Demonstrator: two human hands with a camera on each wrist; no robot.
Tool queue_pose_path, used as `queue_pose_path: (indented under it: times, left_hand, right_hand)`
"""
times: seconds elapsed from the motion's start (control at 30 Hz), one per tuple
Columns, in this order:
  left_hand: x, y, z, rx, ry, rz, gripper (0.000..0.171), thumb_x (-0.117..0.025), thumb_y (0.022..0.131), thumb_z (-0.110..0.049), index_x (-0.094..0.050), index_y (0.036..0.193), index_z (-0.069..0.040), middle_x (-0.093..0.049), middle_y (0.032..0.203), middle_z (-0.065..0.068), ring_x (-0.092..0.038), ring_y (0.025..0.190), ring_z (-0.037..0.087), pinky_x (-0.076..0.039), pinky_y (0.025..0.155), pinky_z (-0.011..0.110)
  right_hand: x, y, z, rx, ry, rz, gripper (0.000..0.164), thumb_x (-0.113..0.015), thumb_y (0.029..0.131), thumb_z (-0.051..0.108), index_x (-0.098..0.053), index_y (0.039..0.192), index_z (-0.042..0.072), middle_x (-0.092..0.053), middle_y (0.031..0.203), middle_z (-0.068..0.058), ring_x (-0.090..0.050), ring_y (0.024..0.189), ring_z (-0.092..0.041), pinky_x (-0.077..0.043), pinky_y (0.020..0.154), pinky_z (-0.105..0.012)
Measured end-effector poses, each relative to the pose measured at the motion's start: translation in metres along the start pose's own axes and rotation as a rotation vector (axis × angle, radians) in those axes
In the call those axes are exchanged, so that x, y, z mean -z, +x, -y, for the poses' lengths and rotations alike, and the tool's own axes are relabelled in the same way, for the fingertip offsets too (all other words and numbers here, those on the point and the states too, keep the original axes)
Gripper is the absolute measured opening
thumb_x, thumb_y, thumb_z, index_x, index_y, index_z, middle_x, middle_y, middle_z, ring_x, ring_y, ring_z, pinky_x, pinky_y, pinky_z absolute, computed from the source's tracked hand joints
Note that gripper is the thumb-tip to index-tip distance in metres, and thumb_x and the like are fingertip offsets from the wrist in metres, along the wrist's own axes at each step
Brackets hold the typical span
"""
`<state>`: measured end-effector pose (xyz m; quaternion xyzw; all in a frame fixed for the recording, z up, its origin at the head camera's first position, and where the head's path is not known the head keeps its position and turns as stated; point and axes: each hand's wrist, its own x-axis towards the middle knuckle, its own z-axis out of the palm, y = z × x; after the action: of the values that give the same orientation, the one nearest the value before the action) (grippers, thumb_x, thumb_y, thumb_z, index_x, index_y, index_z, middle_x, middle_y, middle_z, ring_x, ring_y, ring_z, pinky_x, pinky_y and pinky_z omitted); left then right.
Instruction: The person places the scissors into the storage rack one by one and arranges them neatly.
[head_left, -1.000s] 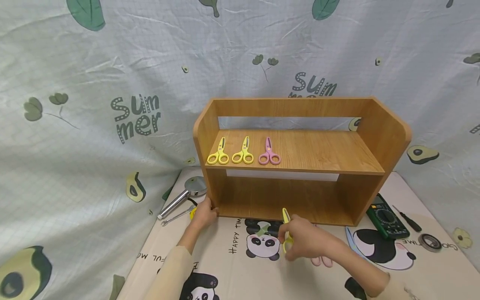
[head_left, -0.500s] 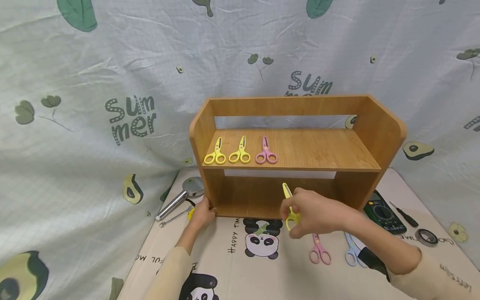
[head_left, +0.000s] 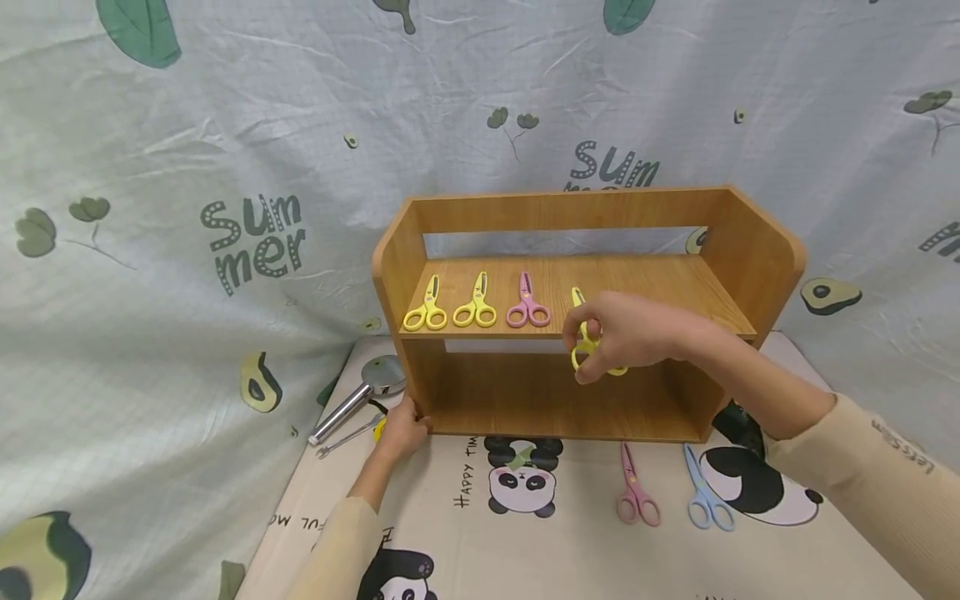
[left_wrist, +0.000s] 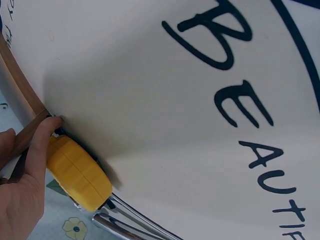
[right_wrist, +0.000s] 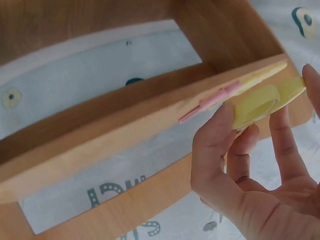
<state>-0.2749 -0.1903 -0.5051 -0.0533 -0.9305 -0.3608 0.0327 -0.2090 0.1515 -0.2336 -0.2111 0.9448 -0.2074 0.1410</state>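
Note:
My right hand (head_left: 626,333) pinches a pair of yellow scissors (head_left: 587,346), blades up, at the front edge of the wooden shelf's (head_left: 637,287) upper board. In the right wrist view, thumb and fingers hold the yellow scissors (right_wrist: 257,105) by the handle loops. Two yellow scissors (head_left: 426,315) (head_left: 475,312) and a pink pair (head_left: 527,312) lie in a row on that board, left of my hand. My left hand (head_left: 401,432) grips the shelf's lower left front corner. In the left wrist view, its fingers (left_wrist: 37,150) clasp the board's edge beside a yellow tape measure (left_wrist: 80,172).
Pink scissors (head_left: 636,500) and light blue scissors (head_left: 705,500) lie on the table in front of the shelf. At the left are a round-headed, metal-handled tool (head_left: 360,400) and a wrench (head_left: 345,437). My right forearm covers part of the table's right side.
My right hand has lifted the yellow scissors from near the table up to the upper board's level. The pink and blue scissors on the table have come into full view. My left hand stays put.

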Motion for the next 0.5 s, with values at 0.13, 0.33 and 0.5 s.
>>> queue_pose_path:
  times: [0.13, 0.33, 0.5]
  left_hand:
    - [0.001, -0.001, -0.001, 0.011, 0.002, -0.002, 0.050, -0.062, 0.093, 0.004, -0.044, 0.139, 0.010, -0.066, 0.127, 0.036, -0.066, 0.120, 0.049, -0.054, 0.100, 0.056]
    - [0.000, -0.002, 0.001, 0.006, 0.015, -0.008, 0.042, -0.063, 0.093, 0.003, -0.048, 0.132, 0.010, -0.068, 0.121, 0.036, -0.067, 0.116, 0.049, -0.056, 0.097, 0.056]
    - [0.000, -0.001, 0.001, 0.019, 0.014, 0.005, 0.040, -0.063, 0.093, 0.002, -0.050, 0.130, 0.011, -0.068, 0.122, 0.036, -0.068, 0.115, 0.047, -0.057, 0.095, 0.054]
  right_hand:
    - [0.010, 0.017, 0.003, -0.006, -0.041, -0.012, 0.026, -0.085, 0.081, 0.020, -0.073, 0.103, 0.015, -0.058, 0.104, -0.013, -0.057, 0.079, -0.021, -0.045, 0.064, -0.031]
    - [0.024, 0.037, 0.004, -0.012, -0.019, -0.003, 0.029, -0.084, 0.080, 0.016, -0.071, 0.105, 0.010, -0.049, 0.078, -0.003, -0.046, 0.062, -0.014, -0.039, 0.055, -0.027]
    - [0.030, 0.051, 0.003, -0.038, -0.007, 0.014, 0.030, -0.083, 0.079, 0.013, -0.070, 0.106, 0.009, -0.040, 0.062, 0.004, -0.038, 0.053, -0.010, -0.037, 0.049, -0.023]
